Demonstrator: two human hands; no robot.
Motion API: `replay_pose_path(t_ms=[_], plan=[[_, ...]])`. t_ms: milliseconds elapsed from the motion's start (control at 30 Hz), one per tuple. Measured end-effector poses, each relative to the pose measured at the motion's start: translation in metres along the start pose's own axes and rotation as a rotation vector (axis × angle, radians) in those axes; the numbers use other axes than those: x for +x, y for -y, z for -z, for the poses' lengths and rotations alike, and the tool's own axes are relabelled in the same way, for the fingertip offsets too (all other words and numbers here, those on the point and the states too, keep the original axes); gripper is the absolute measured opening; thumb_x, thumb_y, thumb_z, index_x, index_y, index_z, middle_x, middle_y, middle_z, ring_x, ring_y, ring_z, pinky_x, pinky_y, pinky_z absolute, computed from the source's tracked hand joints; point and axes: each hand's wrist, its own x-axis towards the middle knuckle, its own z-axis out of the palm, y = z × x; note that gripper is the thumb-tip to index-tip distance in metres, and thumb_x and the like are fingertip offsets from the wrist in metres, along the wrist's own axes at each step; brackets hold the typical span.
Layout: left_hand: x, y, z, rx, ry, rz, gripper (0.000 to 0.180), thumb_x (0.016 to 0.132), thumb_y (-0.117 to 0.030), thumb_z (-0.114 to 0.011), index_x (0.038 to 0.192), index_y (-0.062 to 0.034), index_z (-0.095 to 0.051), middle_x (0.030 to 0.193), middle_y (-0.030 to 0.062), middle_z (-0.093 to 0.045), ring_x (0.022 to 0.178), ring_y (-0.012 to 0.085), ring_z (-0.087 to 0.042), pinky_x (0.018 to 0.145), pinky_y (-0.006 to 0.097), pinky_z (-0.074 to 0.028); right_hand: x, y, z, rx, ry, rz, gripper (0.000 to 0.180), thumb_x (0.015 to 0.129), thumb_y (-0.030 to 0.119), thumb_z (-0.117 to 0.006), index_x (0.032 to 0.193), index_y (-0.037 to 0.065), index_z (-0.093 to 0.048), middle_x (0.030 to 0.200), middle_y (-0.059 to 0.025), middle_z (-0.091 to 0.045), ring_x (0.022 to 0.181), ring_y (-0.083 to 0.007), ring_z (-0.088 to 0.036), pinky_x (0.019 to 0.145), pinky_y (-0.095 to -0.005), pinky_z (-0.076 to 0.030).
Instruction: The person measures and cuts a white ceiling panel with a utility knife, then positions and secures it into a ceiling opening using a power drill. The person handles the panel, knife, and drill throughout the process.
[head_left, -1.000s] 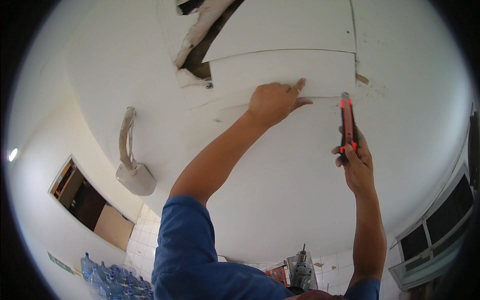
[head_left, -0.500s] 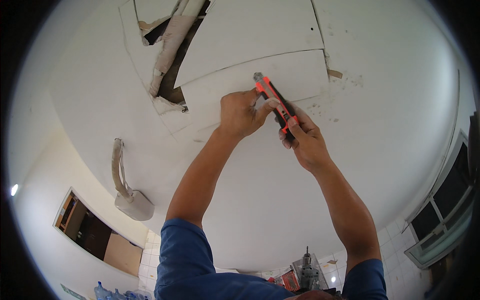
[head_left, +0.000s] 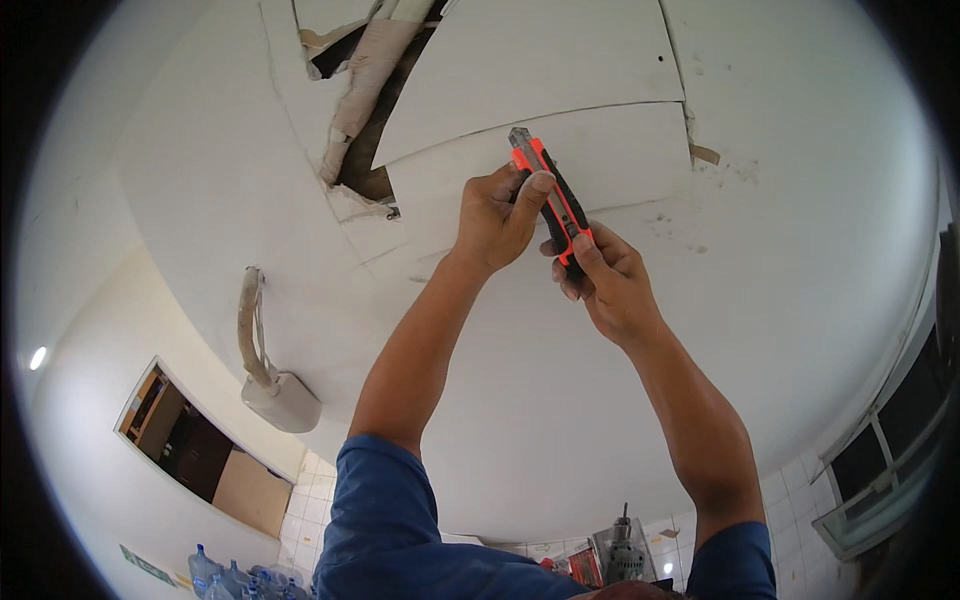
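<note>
A red and black utility knife point(head_left: 558, 205) is in both my hands, slanting up to the left under the white ceiling. Its blade end points toward the seam of a cut ceiling panel point(head_left: 600, 150). My left hand point(head_left: 495, 222) is closed around the front part of the handle, its thumb lying across it close to the blade end. Around the rear end is my right hand point(head_left: 618, 285), closed, with the thumb on the handle's face. I cannot tell whether the blade touches the panel.
Left of the panel, a torn opening point(head_left: 365, 180) shows a wrapped pipe point(head_left: 365, 85). A white box fixture point(head_left: 282, 402) hangs on a bent pipe. Low in view are a power drill point(head_left: 625, 550) and several blue water bottles point(head_left: 215, 575). A window point(head_left: 890, 440) stands at right.
My left thumb has slid up the knife toward its blade end, and the left hand has come closer around the handle. The whole view has shifted slightly, moving the ceiling rightward.
</note>
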Motion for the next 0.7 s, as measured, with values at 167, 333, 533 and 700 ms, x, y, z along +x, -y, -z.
replay_pose_path(t_ms=[167, 333, 533, 700], plan=[[-0.001, -0.001, -0.001, -0.066, -0.020, -0.078, 0.036, 0.106, -0.033, -0.062, 0.098, 0.0024, -0.069, 0.071, -0.0007, -0.059, 0.067, 0.0080, -0.046, 0.059, 0.026, -0.043, 0.004, -0.005, -0.004, -0.032, -0.057, 0.021, 0.038, 0.108, 0.034, -0.056, 0.113, -0.002, -0.063, 0.093, -0.0108, -0.071, 0.067, -0.0103, -0.059, 0.058, -0.0262, -0.046], [0.000, 0.000, 0.001, 0.056, -0.030, -0.051, 0.035, 0.106, -0.031, -0.061, 0.100, 0.0021, -0.070, 0.070, -0.0016, -0.058, 0.067, 0.0081, -0.047, 0.059, 0.026, -0.043, 0.010, 0.000, -0.014, -0.018, -0.189, -0.018, 0.039, 0.103, 0.039, -0.065, 0.097, 0.000, -0.064, 0.079, -0.0100, -0.068, 0.059, -0.0097, -0.057, 0.052, -0.0258, -0.046], [0.002, 0.001, 0.006, 0.060, -0.066, 0.034, 0.037, 0.107, -0.031, -0.060, 0.113, 0.0037, -0.071, 0.074, 0.0005, -0.062, 0.070, 0.0077, -0.051, 0.061, 0.026, -0.044, 0.017, 0.021, -0.020, -0.127, -0.235, -0.096, 0.054, 0.095, 0.053, -0.072, 0.092, 0.001, -0.062, 0.070, -0.0091, -0.065, 0.052, -0.0120, -0.056, 0.046, -0.0277, -0.044], [0.005, -0.009, -0.001, -0.037, -0.028, 0.025, 0.046, 0.108, -0.031, -0.057, 0.125, 0.0110, -0.064, 0.080, 0.0038, -0.064, 0.074, 0.0095, -0.053, 0.066, 0.026, -0.047, 0.025, 0.024, -0.017, -0.118, -0.214, -0.144, 0.053, 0.097, 0.050, -0.071, 0.099, -0.003, -0.063, 0.078, -0.0096, -0.068, 0.055, -0.0143, -0.060, 0.049, -0.0278, -0.049]])
